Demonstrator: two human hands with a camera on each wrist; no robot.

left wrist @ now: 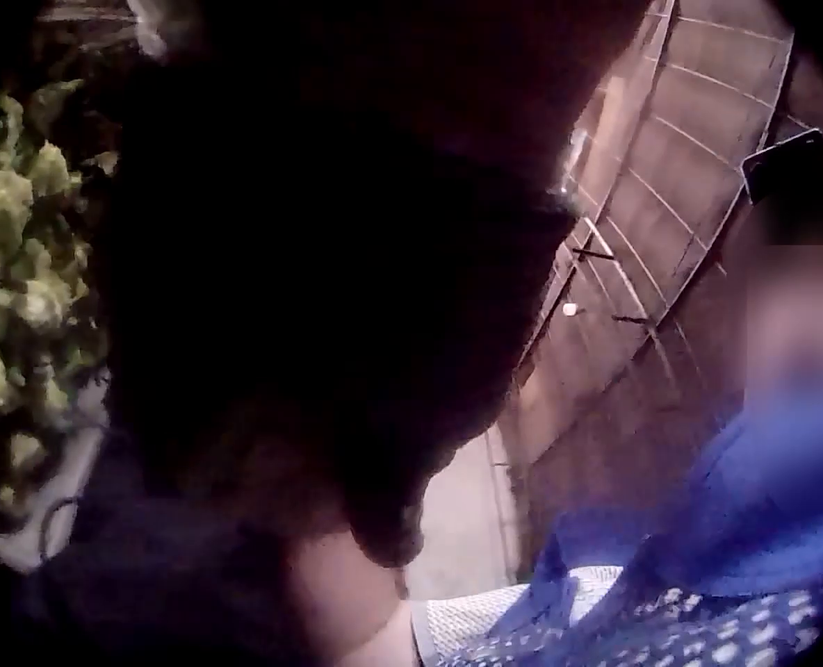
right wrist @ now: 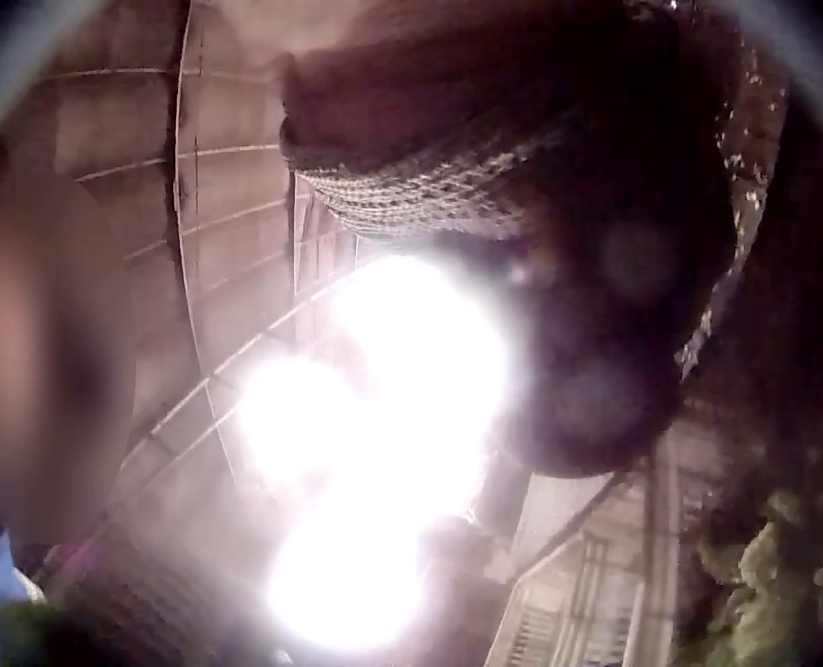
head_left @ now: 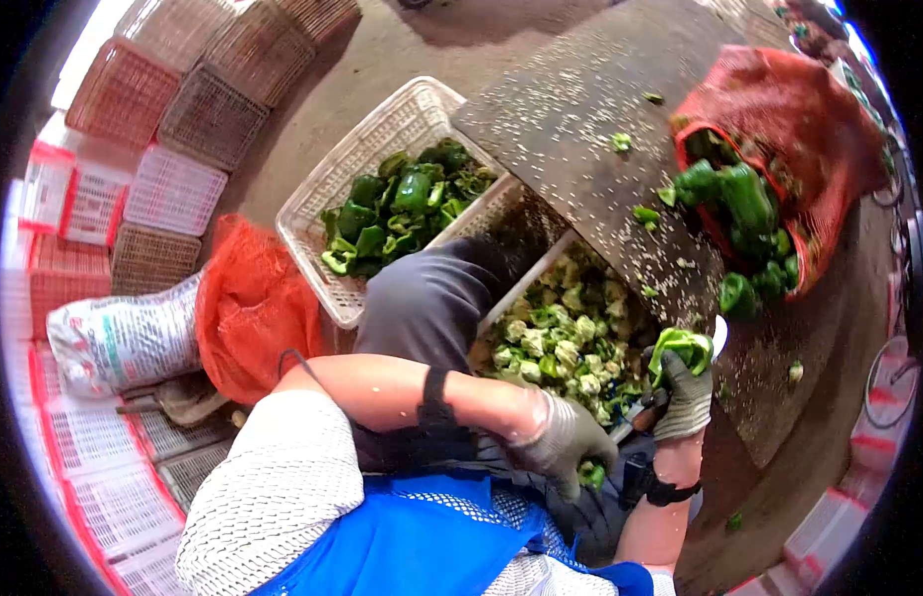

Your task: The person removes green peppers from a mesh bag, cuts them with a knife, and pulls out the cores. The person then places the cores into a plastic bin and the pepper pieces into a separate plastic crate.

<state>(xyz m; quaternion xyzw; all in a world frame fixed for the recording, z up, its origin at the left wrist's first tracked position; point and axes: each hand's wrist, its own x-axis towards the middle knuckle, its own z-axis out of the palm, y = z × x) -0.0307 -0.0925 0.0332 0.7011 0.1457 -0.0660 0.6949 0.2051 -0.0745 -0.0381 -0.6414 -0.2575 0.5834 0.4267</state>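
Note:
In the head view my gloved left hand [head_left: 566,447] is curled over a small green pepper piece [head_left: 591,474], above my lap. To its right my gloved right hand [head_left: 687,397] grips a cut-open green pepper [head_left: 682,352], its hollow side showing. A short blade [head_left: 623,429] with a dark handle sticks out from under the right hand toward the left one. Just beyond both hands stands a crate of pepper cores [head_left: 566,343], pale with seeds. In the left wrist view the glove [left wrist: 314,278] is a dark shape; in the right wrist view the glove [right wrist: 579,278] is mostly shadowed.
A white crate [head_left: 307,214] of cut green peppers [head_left: 402,204] stands beyond my knee. On the seed-strewn board [head_left: 580,109] lies a red mesh sack [head_left: 789,109] spilling whole peppers [head_left: 749,209]. At left are another red mesh bag [head_left: 253,318], a white sack [head_left: 129,333] and stacked crates [head_left: 213,114].

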